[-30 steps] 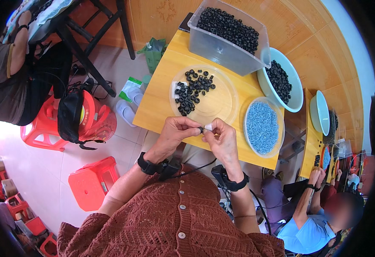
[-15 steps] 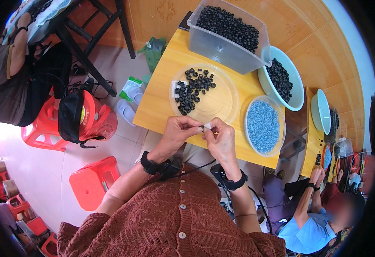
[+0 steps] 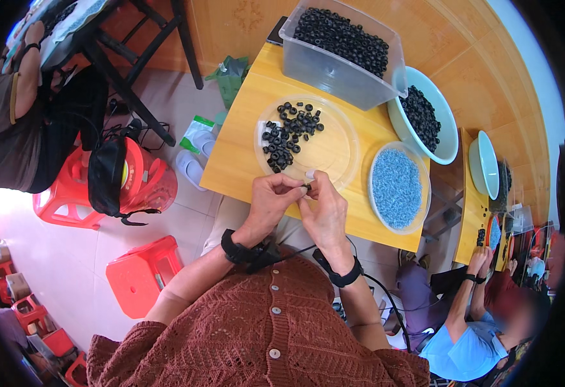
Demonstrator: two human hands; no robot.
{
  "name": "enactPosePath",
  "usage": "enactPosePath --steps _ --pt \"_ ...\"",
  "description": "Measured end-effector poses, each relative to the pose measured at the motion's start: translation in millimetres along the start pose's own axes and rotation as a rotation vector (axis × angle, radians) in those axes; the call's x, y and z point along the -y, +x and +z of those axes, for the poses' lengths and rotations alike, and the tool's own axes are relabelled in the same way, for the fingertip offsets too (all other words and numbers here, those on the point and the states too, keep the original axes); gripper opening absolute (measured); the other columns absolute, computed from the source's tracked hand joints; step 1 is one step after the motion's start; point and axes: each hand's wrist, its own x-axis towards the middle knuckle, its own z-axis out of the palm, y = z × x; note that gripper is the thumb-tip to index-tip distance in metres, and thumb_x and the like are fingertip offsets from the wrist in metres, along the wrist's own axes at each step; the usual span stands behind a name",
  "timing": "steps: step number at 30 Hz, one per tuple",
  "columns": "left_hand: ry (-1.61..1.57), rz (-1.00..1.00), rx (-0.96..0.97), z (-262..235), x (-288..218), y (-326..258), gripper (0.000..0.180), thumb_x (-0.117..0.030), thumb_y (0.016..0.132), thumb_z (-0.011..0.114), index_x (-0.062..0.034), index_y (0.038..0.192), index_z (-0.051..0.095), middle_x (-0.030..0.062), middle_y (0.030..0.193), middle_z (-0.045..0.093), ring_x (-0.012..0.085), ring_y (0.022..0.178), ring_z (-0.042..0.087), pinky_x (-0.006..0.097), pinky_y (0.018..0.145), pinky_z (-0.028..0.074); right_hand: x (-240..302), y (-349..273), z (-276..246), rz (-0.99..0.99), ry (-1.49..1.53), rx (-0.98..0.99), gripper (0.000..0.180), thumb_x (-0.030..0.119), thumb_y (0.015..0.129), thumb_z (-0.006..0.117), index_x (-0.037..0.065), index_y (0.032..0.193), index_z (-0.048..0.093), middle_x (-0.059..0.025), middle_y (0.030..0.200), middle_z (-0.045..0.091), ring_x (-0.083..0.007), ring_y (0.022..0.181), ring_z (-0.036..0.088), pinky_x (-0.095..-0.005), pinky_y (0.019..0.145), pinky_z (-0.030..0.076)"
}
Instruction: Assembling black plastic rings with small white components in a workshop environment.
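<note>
Directly between grips (image 3: 267,198): black piece (image 3: 307,187)

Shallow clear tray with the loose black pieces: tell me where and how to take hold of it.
Take the rim of the shallow clear tray left and right, from the near side. It is round and lies flat; the loose black pieces gather to its left, so the left grip probably bears more. Set the right grip nearer you: the dish of blue bits sits close on that side.
</note>
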Motion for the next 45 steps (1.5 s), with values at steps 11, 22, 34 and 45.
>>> enactPosePath --steps 11,22,34,45 --pt "0.135 -0.062 -0.072 1.6 3.5 0.7 0.003 0.002 0.075 0.062 0.0017 0.078 0.064 0.0035 0.072 0.063 0.0079 0.067 0.057 0.020 0.062 0.047 -6.5 -0.4 10.9 -0.189 -0.251 0.004 0.031 -0.007 0.067 0.056 0.003 0.095 0.048 -0.0158 0.073 0.056 -0.0337 0.067 0.056 -0.0413 0.055 0.045" --pt "-0.119 -0.190 -0.065 -11.7 -10.3 6.1 0.026 -0.018 0.088 0.053 -0.0011 0.108 0.056 0.0093 0.099 0.061 0.0172 0.087 0.061 0.027 0.073 0.052 -30.0 12.7 -14.1 -0.015 -0.118 -0.133 0.036 -0.002 0.066 0.065 0.002 0.099 0.052 -0.0131 0.074 0.059 -0.0237 0.066 0.060 -0.0323 0.059 0.049" --pt "-0.121 -0.176 -0.075 -44.8 -17.0 2.3 0.020 -0.016 0.085 0.058 -0.0029 0.100 0.060 0.0066 0.091 0.063 0.0130 0.077 0.061 0.023 0.069 0.050 -79.4 137.0 -187.3 -0.123 -0.418 -0.709 0.045 -0.003 0.067 0.066 0.008 0.110 0.058 -0.0108 0.102 0.059 -0.0176 0.067 0.060 -0.0270 0.062 0.048" --pt "-0.101 -0.228 -0.075 -49.0 -14.2 3.1 0.021 -0.016 0.086 0.057 -0.0033 0.103 0.059 0.0051 0.093 0.063 0.0108 0.077 0.061 0.022 0.070 0.050 -54.8 68.4 18.7 0.020 -0.146 0.036 0.014 0.000 0.065 0.061 0.002 0.079 0.060 -0.0153 0.073 0.058 -0.0325 0.068 0.059 -0.0396 0.062 0.048"
